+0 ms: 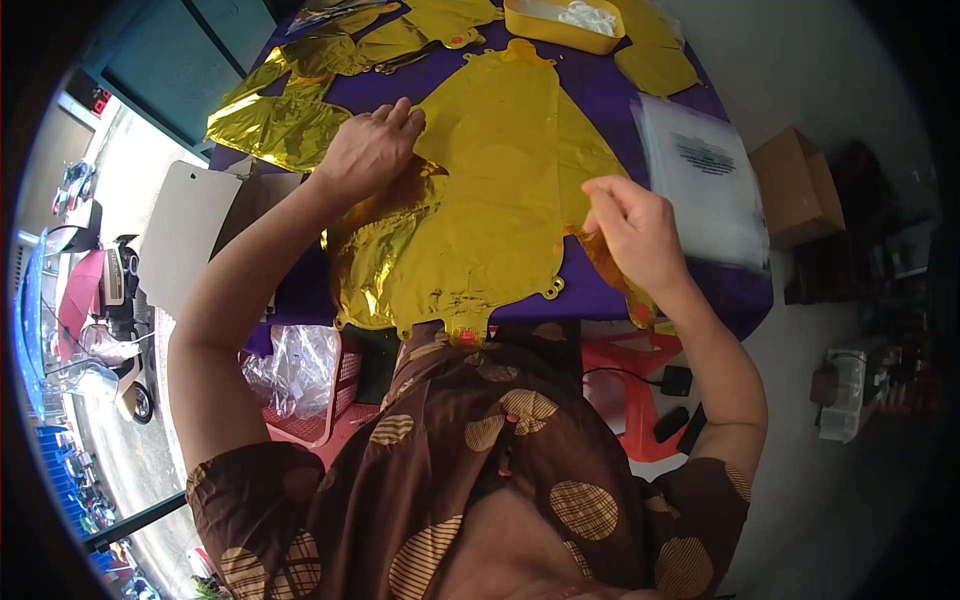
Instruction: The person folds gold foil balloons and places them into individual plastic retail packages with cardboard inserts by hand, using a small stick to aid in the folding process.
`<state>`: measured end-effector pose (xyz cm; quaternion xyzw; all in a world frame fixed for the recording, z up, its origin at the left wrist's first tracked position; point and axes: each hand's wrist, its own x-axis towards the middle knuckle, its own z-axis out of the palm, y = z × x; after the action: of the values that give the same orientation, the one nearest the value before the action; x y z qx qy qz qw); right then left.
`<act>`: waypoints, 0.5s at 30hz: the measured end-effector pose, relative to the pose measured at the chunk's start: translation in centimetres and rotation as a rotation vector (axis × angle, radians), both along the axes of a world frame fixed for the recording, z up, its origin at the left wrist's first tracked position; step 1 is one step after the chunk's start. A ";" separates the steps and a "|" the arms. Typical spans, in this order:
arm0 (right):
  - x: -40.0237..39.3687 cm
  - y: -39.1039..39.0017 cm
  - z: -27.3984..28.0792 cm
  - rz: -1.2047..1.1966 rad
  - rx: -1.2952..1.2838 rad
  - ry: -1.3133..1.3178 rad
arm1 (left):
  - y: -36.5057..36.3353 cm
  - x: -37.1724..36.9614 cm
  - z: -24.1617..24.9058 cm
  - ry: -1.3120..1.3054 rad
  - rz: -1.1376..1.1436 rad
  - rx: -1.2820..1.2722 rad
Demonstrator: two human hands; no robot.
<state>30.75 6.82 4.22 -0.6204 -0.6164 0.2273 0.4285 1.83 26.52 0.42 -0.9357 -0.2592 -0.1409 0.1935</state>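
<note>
A large flat gold foil sheet (500,170), with small tabs along its edges, lies on the purple cloth in front of me. My left hand (375,150) is over the sheet's left edge, its fingers curled together near the foil; what they pinch, if anything, is hidden. At the sheet's right side is my right hand (630,225), thumb and fingers closed together; whatever is between them is too small to make out. A loose flap of foil (605,265) hangs beside and below the right wrist. Crinkled, shiny foil (385,250) shows under the left forearm.
More gold foil pieces (275,120) lie at the back left and back right. A yellow tray (565,33) holds white items. Clear plastic bags (700,180) lie at the right, beside a cardboard box (797,188). A pink basket (345,385) with clear plastic is below the table's front edge.
</note>
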 end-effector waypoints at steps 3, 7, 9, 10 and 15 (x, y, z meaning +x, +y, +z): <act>-1.1 0.5 -0.1 0.036 0.012 -0.120 | 0.0 -0.1 0.0 -0.005 -0.004 0.008; -2.4 1.2 -0.6 0.106 0.173 -0.269 | -0.3 0.0 -0.1 0.000 0.016 0.023; -3.0 1.5 -0.4 0.163 0.157 -0.368 | -0.2 0.0 -0.3 0.009 0.024 0.021; -3.5 1.8 -0.8 0.184 0.243 -0.421 | -0.2 0.0 -0.4 0.017 0.025 0.016; -5.0 3.1 -2.9 0.270 0.269 -0.634 | -0.1 0.0 -0.6 0.044 0.035 0.001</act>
<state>25.75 9.94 1.34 -0.5110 -0.8193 -0.0049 0.2601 1.83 26.41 -0.21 -0.9337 -0.2713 -0.1172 0.2021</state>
